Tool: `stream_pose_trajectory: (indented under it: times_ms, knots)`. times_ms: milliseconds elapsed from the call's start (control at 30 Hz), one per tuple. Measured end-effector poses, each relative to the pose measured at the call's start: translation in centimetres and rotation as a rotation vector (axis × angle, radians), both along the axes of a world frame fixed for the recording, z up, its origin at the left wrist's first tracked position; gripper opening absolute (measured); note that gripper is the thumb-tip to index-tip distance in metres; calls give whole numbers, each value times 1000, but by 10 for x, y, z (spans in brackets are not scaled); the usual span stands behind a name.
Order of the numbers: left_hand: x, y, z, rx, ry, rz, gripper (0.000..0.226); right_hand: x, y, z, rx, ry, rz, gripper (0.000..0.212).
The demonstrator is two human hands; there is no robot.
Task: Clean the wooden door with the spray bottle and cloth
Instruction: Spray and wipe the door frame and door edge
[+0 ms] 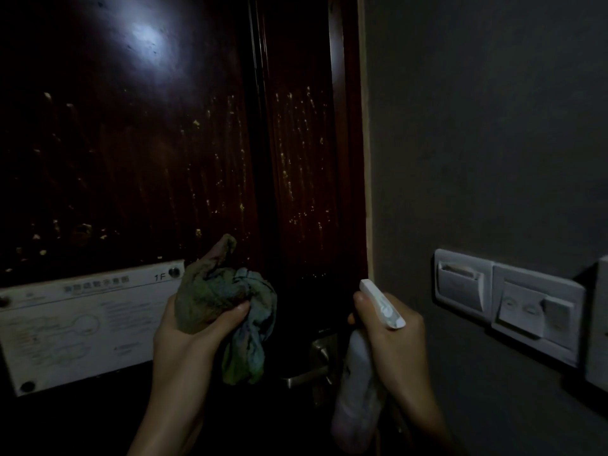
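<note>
The dark wooden door (138, 166) fills the left and middle of the head view, dotted with wet drops and streaks. My left hand (194, 327) grips a bunched green and blue cloth (227, 301), held just in front of the door, below the wet patch. My right hand (391, 334) is wrapped round the neck of a white spray bottle (358, 390), its nozzle pointing up and left toward the door. Much of the bottle's lower body is blurred in the dim light.
A white evacuation-plan sign (75, 327) is screwed to the door at the lower left. A metal lever handle (312, 366) sits between my hands. On the grey wall to the right are a key-card holder (460, 284) and switch plates (536, 314).
</note>
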State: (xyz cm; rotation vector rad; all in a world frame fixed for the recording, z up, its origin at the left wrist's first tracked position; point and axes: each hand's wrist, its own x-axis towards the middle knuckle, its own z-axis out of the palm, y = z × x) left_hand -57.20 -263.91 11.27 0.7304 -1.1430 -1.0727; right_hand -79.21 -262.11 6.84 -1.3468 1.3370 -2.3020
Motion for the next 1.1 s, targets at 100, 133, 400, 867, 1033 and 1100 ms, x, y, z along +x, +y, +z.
stream_pose_trajectory:
  times_ms: [100, 133, 400, 867, 1033, 1100]
  knots:
    - [-3, -2, 3, -4, 2, 1, 64, -4, -5, 1, -3, -3, -8, 35]
    - [-5, -2, 4, -12, 1, 4, 60, -4, -5, 1, -10, -8, -13, 35]
    - [-10, -4, 16, -60, 13, 6, 58, -7, -7, 15, -8, 34, 16, 26]
    - [-8, -17, 12, -84, 20, 2, 56, -12, -18, 12, 14, 43, 30, 32]
    - [-10, -21, 10, -80, 23, 13, 65, -13, -20, 3, 115, 93, 33, 35]
    - [-11, -22, 9, -79, 24, 7, 64, -15, -22, 0, 117, 83, 41, 32]
